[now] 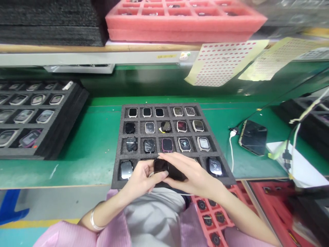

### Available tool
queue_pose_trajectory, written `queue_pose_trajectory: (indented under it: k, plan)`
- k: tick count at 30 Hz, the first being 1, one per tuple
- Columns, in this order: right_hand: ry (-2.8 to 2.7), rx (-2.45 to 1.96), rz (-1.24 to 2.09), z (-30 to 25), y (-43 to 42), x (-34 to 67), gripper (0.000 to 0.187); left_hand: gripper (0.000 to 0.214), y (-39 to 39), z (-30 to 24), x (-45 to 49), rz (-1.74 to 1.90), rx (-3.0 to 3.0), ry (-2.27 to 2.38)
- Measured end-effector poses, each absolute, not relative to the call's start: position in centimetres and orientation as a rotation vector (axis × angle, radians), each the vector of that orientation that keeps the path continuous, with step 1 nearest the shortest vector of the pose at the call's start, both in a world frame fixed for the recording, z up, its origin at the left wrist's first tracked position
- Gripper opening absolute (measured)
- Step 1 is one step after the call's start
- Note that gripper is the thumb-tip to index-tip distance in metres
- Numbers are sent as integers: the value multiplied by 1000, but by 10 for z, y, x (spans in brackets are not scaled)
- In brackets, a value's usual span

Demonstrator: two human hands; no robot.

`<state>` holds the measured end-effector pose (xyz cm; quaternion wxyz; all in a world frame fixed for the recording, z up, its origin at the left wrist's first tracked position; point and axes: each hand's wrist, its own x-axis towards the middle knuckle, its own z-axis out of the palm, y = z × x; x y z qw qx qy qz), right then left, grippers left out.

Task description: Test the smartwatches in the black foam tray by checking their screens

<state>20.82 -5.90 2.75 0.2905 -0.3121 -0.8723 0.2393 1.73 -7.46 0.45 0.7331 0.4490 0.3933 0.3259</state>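
Note:
My left hand (142, 179) and my right hand (191, 173) meet over the near edge of a black foam tray (118, 151). Together they pinch a small dark watch body (160, 165), the left thumb pressing its lower edge and the right fingers lying over its top. Under the right hand a dark flat piece (177, 174) shows, and I cannot make out what it is. The tray's pockets hold several watch bodies, some dark, some with lit faces (184, 144). A silver watch (126, 169) lies in the near-left pocket beside my left hand.
A second black tray of watches (55, 137) lies at the left on the green mat. A phone (253, 137) with a white cable lies at the right. A red tray (205, 209) sits on my lap side. Pink foam trays (185, 24) and sticker sheets (221, 63) are on the shelf.

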Motion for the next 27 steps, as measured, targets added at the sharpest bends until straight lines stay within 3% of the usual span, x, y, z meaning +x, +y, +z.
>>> queue_pose_trajectory:
  k: [13,27]
  plan:
    - [-2299,-826,704,24,-63,209,52,16,-78,6,17,789,1023,827]
    - [-2337,-885,531,25,-65,217,46,33,-75,0,19,675,1086,803]
